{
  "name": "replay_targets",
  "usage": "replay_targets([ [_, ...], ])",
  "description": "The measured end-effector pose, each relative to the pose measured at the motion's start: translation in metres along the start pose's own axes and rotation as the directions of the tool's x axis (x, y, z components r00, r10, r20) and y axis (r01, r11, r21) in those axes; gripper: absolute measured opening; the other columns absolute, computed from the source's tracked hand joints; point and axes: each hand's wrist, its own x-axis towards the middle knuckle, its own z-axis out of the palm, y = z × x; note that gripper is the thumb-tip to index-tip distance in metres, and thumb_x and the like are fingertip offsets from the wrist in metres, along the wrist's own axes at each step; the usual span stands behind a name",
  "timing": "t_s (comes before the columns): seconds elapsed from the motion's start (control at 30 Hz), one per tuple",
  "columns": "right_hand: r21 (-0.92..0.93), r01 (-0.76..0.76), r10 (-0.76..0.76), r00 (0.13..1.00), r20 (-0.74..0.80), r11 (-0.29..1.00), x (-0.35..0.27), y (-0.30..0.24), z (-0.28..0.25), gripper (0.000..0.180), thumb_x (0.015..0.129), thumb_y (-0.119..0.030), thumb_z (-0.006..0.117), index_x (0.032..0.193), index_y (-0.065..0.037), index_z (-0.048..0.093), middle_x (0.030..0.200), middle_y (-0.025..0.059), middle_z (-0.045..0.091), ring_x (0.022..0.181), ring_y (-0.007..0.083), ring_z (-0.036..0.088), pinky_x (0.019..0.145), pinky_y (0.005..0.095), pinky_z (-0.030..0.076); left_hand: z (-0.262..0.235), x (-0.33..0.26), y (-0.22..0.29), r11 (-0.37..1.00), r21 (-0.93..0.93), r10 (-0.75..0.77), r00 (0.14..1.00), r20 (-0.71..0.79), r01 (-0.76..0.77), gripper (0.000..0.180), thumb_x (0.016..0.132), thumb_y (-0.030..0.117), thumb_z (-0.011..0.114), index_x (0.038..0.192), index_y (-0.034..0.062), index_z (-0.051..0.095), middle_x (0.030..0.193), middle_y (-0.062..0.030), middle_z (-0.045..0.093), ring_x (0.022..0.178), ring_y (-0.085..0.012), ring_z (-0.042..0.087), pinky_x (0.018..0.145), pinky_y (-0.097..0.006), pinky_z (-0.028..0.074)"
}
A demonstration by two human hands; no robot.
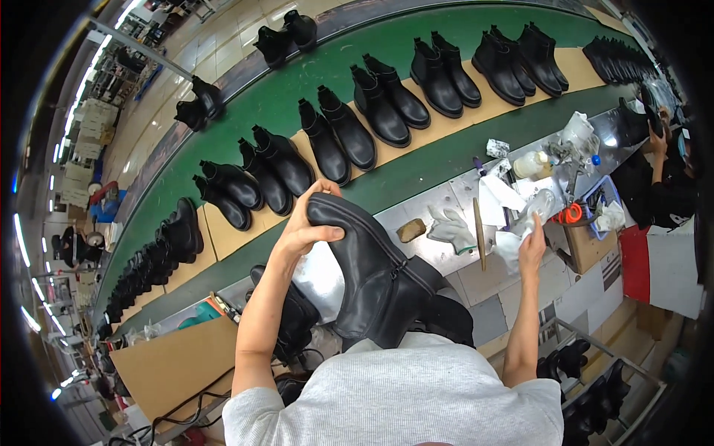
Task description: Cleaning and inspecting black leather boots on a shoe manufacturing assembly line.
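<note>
My left hand [312, 223] grips a black leather ankle boot [368, 279] by its toe end. A zip runs along the boot's side, and the other end rests close against my body. Off to the right, my right hand [531, 249] is closed on a crumpled white cloth [509, 250] at the bench edge, beside a clear plastic piece [541, 202]. Between the two hands, a brown block [411, 230], a pale work glove [451, 230] and a thin wooden stick [480, 234] lie on the metal bench.
Pairs of black boots [338, 137] line cardboard on a green conveyor [405, 67] beyond the bench. Bottles [530, 163], orange-handled scissors [570, 214] and a blue basket [604, 197] crowd the right. Another person's hand [657, 141] holds a dark boot there. A boot rack [595, 379] stands lower right.
</note>
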Motion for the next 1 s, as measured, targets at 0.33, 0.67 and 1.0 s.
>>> replay_targets([
  [0.33, 0.439, -0.512, 0.422, 0.859, 0.290, 0.738, 0.125, 0.000, -0.031, 0.040, 0.083, -0.008, 0.054, 0.121, 0.002, 0.049, 0.081, 0.0076, 0.063, 0.065, 0.0103, 0.057, 0.054, 0.0252, 0.045, 0.036, -0.001, -0.019, 0.990, 0.105, -0.098, 0.994, 0.054, 0.092, 0.066, 0.055, 0.014, 0.078, 0.109, 0.0055, 0.041, 0.086, -0.0008, 0.054, 0.081, -0.0080, 0.052, 0.074, -0.022, 0.041],
  [0.67, 0.549, -0.477, -0.273, 0.530, 0.803, 0.686, 0.015, -0.269, 0.003, 0.034, 0.081, 0.007, 0.051, 0.115, 0.005, 0.056, 0.081, 0.0037, 0.063, 0.072, 0.0046, 0.055, 0.064, 0.0190, 0.046, 0.060, -0.008, -0.021, 0.985, 0.174, 0.035, 0.995, -0.091, -0.019, 0.073, 0.055, 0.018, 0.083, 0.110, 0.0009, 0.038, 0.091, -0.0075, 0.054, 0.085, -0.0138, 0.055, 0.078, -0.027, 0.046],
  [1.0, 0.464, -0.136, -0.310, 0.578, 0.755, 0.875, 0.032, -0.285, -0.006, 0.029, 0.075, -0.013, 0.060, 0.096, 0.007, 0.063, 0.060, 0.0172, 0.057, 0.055, 0.0111, 0.055, 0.054, 0.0292, 0.045, 0.064, -0.010, -0.008, 0.963, 0.260, -0.042, 0.992, -0.117, 0.071, 0.071, 0.052, 0.020, 0.081, 0.106, -0.0015, 0.039, 0.089, -0.0087, 0.056, 0.083, -0.0148, 0.057, 0.077, -0.028, 0.047],
])
